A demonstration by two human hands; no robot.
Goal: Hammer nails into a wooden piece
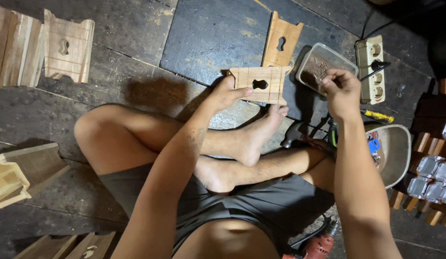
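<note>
Sitting cross-legged on a dark floor (136,91), head view: left hand (226,93) grips a wooden plate (261,84) with a keyhole cutout, held above the feet. Right hand (341,91), fingers pinched together over a clear plastic tub (323,64); whether anything sits between the fingertips cannot be told. A second wooden plate (282,41) lies just beyond. Power strip (371,72) right of the tub. Metal bowl (398,153) beside the right forearm.

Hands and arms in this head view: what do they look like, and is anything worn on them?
Both arms are bare to the frame's edge: no sleeves, gloves, watch or rings visible. The left hand has a faint dark marking on its forearm. The right hand shows none.
</note>
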